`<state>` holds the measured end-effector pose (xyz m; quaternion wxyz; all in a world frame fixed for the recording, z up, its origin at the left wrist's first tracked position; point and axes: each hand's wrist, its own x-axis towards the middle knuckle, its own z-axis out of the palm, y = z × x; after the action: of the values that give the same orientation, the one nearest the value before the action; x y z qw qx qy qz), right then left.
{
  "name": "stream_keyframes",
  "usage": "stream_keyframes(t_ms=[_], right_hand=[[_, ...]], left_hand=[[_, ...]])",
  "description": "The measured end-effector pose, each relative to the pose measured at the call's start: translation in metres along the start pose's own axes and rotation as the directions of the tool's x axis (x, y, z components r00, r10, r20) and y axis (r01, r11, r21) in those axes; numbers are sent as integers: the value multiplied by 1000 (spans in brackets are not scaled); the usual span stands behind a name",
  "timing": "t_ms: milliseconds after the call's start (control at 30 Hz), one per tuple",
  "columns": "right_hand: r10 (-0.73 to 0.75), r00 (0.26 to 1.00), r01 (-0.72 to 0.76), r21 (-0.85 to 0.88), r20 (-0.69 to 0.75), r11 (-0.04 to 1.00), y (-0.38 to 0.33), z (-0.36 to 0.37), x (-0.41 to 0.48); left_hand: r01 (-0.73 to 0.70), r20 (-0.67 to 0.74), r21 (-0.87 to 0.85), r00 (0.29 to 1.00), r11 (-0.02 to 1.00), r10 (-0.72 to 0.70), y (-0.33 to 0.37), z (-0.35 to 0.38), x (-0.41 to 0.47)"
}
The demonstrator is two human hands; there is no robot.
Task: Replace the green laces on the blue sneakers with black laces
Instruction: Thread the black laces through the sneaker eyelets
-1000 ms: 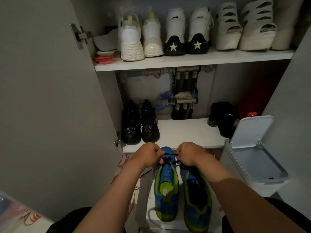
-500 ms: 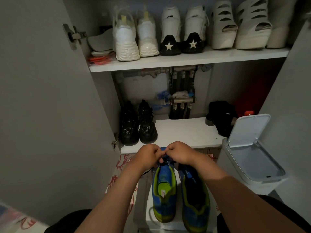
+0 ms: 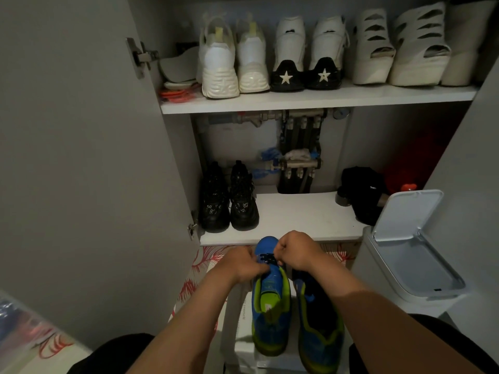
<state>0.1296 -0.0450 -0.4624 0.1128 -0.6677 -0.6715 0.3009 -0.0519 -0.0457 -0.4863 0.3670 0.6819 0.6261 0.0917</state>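
The left blue sneaker (image 3: 271, 300) sits heel toward me and toe away on a white box (image 3: 243, 344). I judge it is set that way so the eyelet rows face up and both hands can reach them from either side. The black lace (image 3: 267, 258) crosses the lowest eyelets near the toe, so lacing on this shoe looks barely begun. I see no green lace on it. The right blue sneaker (image 3: 320, 327) lies just beside it on the right, its front hidden under my forearm, so I cannot tell its lacing.

My left hand (image 3: 240, 263) is curled tight at the shoe's left edge, and my right hand (image 3: 297, 249) is curled tight over the toe. Each pinches the black lace where it leaves the eyelets, though the ends are hidden inside my fingers.

Beyond the toe is the lower cupboard shelf (image 3: 297, 211), with black chunky sneakers (image 3: 229, 201) at its left. A white bin (image 3: 410, 265), lid up, stands to the right.
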Motion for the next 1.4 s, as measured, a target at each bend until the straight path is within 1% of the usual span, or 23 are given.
stream_keyframes(t_ms=[133, 233, 300, 400, 500, 567, 733, 900, 1033, 1133, 1267, 1400], right_hand=[[-19, 1000, 17, -65, -21, 998, -5, 4, 0], [-56, 998, 57, -160, 11, 985, -12, 9, -1], [-70, 997, 75, -262, 28, 962, -17, 13, -3], [-75, 997, 77, -402, 21, 912, -21, 20, -5], [-73, 997, 82, -478, 39, 874, -26, 24, -5], [-67, 997, 79, -504, 42, 860, -28, 25, -5], [-73, 997, 80, -520, 33, 850, -31, 28, -5], [-63, 998, 68, -526, 28, 848, -30, 31, -4], [-62, 998, 70, -519, 33, 852, -28, 35, -2], [-42, 998, 62, -482, 53, 874, -26, 37, -1], [-20, 999, 34, -358, 41, 933, -26, 33, -2], [-10, 999, 26, -332, 51, 943, -25, 33, -2]], left_hand=[[-18, 2, -51, 1000, 999, 19, -3, 3, 1], [1, -22, -90, 1000, 996, -3, -4, 6, 1], [18, -9, -159, 1000, 987, -19, -7, 8, 3], [40, 19, -209, 999, 977, -37, -11, 8, 3], [49, 27, -217, 999, 975, -45, -15, 5, 2], [58, 38, -252, 998, 966, -50, -17, 4, 2], [56, 77, -333, 996, 941, -31, -21, 4, 3], [63, 118, -329, 993, 942, -25, -22, 3, 5], [83, 108, -322, 993, 943, -51, -22, 3, 7], [95, 100, -313, 993, 945, -67, -22, 3, 9], [56, 70, -282, 997, 958, -37, -26, 6, 13], [30, 45, -238, 999, 971, -20, -25, 12, 13]])
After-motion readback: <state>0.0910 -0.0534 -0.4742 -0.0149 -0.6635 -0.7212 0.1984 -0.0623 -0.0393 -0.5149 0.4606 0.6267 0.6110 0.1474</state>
